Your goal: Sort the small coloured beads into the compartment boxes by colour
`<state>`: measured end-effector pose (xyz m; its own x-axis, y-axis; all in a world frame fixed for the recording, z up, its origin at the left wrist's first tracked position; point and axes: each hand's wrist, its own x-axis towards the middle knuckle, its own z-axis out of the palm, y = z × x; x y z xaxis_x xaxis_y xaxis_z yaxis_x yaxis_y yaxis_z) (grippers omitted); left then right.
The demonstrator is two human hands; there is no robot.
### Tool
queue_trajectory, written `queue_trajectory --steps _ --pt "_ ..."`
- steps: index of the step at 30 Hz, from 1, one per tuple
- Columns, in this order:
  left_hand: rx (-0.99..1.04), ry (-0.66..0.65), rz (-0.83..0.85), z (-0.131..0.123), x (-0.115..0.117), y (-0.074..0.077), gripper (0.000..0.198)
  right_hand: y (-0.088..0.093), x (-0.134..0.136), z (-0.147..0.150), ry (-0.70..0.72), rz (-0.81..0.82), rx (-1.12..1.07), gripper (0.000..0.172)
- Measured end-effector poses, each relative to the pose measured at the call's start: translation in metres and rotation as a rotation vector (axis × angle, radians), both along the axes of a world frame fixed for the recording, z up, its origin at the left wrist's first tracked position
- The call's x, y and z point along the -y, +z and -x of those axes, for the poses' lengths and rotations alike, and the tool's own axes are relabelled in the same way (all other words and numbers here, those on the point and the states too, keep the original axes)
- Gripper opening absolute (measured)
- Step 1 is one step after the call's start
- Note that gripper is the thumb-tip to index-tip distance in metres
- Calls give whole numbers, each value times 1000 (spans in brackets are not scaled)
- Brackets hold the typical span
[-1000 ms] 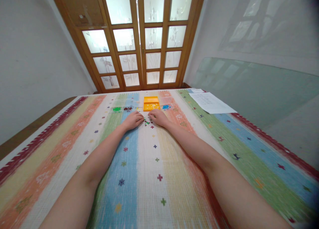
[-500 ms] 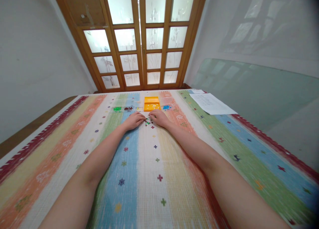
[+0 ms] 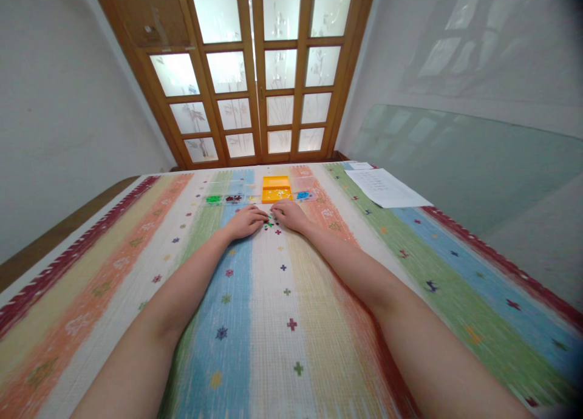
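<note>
- Two bare hands rest on the surface (image 3: 273,358), one on each side of a small scatter of pieces: the left hand (image 3: 246,221) and the right hand (image 3: 290,215).
- Fingers of both hands are curled, their tips bent toward the scatter; whether either pinches a piece, or how far the tips stand apart, I cannot tell.
- The loose pieces (image 3: 269,225), green and dark, lie on a white stripe between the hands; they are too tiny and partly covered to count.
- One orange-yellow box (image 3: 276,182), smooth and rectangular, stands open just beyond the hands, with pale pieces inside.
- Four coloured groups flank it: green pieces (image 3: 214,199), dark red pieces (image 3: 234,198) and a few yellow pieces (image 3: 252,199) to the left, blue pieces (image 3: 303,195) to the right.
- These sit in see-through containers whose edges blur into the cloth, so their number is unclear.
- Two white paper sheets lie at far right; the larger sheet (image 3: 386,188) carries illegible lines.
- The striped cloth looks woven, printed with crosses and stars.
- Both arms are cut off by the lower frame edge.
</note>
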<state>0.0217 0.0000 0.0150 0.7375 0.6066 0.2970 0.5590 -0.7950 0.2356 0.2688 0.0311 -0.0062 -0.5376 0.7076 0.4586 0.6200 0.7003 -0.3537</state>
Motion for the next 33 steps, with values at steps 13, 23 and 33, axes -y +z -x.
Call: queue_trajectory --steps 13,23,33 --pt "83 83 -81 4 -4 -5 39 -2 -6 -1 -113 -21 -56 25" --pt "241 549 -141 47 -33 -21 42 -3 -7 -5 -216 -3 -74 25" --pt "145 724 -132 58 -39 -36 44 -2 9 18 177 -84 58 37"
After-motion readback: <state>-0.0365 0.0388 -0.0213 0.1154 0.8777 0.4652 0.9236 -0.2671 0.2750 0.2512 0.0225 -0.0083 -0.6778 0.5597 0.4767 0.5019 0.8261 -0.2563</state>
